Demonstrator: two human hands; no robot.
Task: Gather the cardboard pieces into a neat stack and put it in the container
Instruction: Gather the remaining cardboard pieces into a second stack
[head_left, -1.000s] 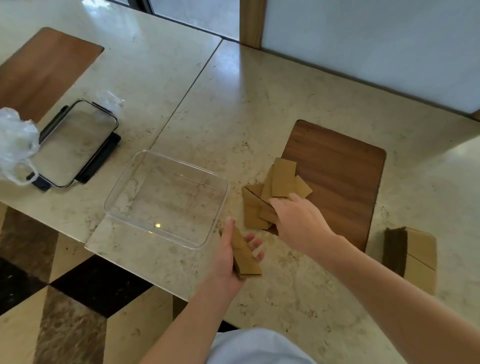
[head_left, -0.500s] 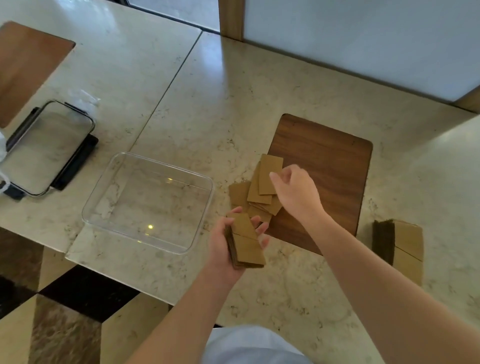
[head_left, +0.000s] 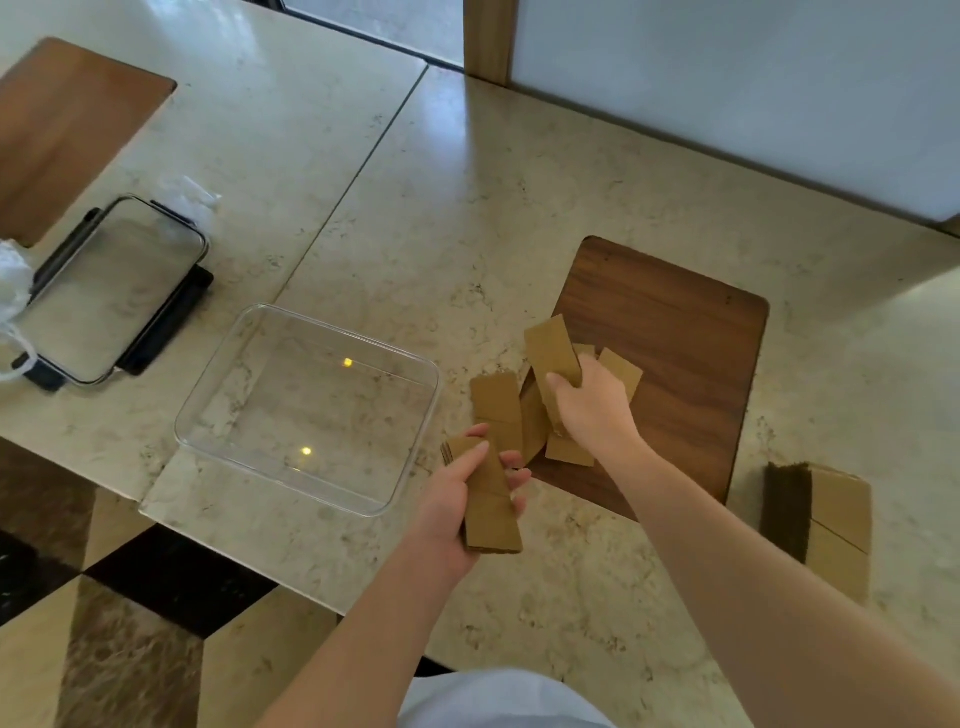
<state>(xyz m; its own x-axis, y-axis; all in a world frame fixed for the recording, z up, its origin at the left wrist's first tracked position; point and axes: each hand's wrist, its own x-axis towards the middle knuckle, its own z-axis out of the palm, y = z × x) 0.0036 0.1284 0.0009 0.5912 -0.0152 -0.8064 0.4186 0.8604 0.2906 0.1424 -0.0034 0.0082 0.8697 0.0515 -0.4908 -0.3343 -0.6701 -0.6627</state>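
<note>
My left hand (head_left: 457, 493) grips a small stack of brown cardboard pieces (head_left: 491, 512) above the table's near part, right of the container. My right hand (head_left: 592, 410) pinches one cardboard piece (head_left: 550, 348), lifted and tilted over a loose pile of cardboard pieces (head_left: 501, 405) that lies at the left edge of a dark wooden board (head_left: 675, 343). The clear plastic container (head_left: 208, 384) sits empty on the marble table, left of both hands.
The container's lid (head_left: 109, 291) with black clips lies at the far left, beside a white plastic bag (head_left: 10, 291). A cardboard box (head_left: 826, 525) stands at the right. Another wooden board (head_left: 67, 119) is at the top left. The table edge runs near me, with floor below.
My right hand has taken hold of one piece from the pile and raised it. My left hand has kept its grip on the stack, shifting slightly.
</note>
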